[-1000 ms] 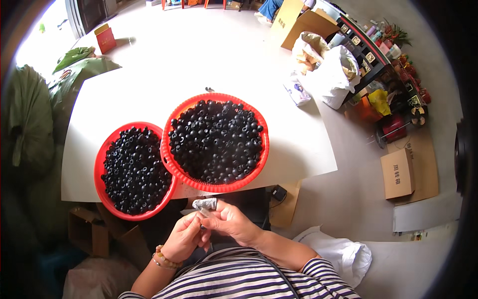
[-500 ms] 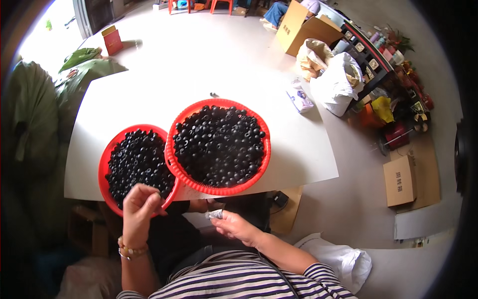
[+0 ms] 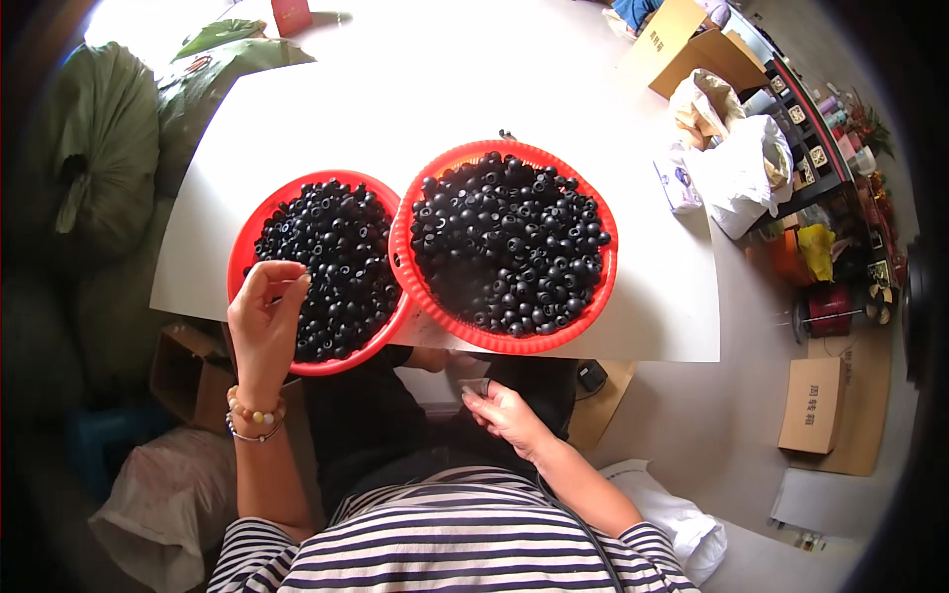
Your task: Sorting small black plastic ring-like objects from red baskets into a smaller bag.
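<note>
Two red plastic baskets stand on the white table, full of small black round pieces with holes. The left basket reaches past the near edge, and the right basket overlaps its rim. Over the near left side of the left basket is my left hand, thumb and index finger pinched. Whatever is between those fingertips is too small to make out. Below the table edge, in front of my lap, my right hand is closed on a small greyish-white crumpled piece.
Large green sacks lie left of the white table. A purple-white packet lies on its right side, near white bags. An open carton sits below at left, cardboard boxes at right.
The whole view has shifted, so the table sits higher and further right. Relative to the left basket, my left hand has moved left and slightly away from me. My right hand keeps its grip.
</note>
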A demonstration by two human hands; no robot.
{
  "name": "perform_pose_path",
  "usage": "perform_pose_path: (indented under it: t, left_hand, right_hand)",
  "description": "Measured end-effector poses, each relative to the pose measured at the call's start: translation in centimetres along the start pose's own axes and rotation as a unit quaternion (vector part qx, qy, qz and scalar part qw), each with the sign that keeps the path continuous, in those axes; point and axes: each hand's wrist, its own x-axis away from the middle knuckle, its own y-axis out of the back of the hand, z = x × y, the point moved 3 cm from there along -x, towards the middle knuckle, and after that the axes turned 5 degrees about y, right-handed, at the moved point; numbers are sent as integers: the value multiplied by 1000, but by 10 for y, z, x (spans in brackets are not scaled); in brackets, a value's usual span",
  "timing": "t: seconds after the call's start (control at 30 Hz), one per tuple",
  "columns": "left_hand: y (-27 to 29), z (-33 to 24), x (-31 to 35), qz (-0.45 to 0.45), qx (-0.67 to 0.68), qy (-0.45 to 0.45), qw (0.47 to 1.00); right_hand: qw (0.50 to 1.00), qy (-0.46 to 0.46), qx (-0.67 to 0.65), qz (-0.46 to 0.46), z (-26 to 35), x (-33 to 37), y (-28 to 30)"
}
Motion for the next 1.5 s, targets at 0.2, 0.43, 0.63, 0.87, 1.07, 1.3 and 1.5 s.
perform_pose_path:
  t: [0.2, 0.43, 0.63, 0.87, 1.07, 1.3, 1.5]
  left_hand:
    - [-62, -44, 10, 120, -32, -149, 981]
    - [-136, -79, 22, 224, -175, -363, 887]
    - [-166, -61, 22, 257, -277, -259, 889]
    - [-160, -72, 20, 248, -213, -240, 914]
    - [-157, -73, 20, 248, -172, -249, 920]
    - [-147, -71, 17, 253, -16, -175, 951]
    - [-125, -69, 21, 268, 132, -73, 952]
  right_hand:
    - [999, -26, 23, 6, -5, -4, 3]
    - [999, -26, 40, 9, -6, -4, 3]
    - [1000, -7, 8, 15, -8, -3, 3]
    - [1000, 3, 12, 13, -11, -6, 3]
    - [1000, 9, 23, 8, -6, -4, 1]
    - [1000, 20, 19, 5, -8, -2, -1]
    - [999, -3, 28, 15, -17, -2, 2]
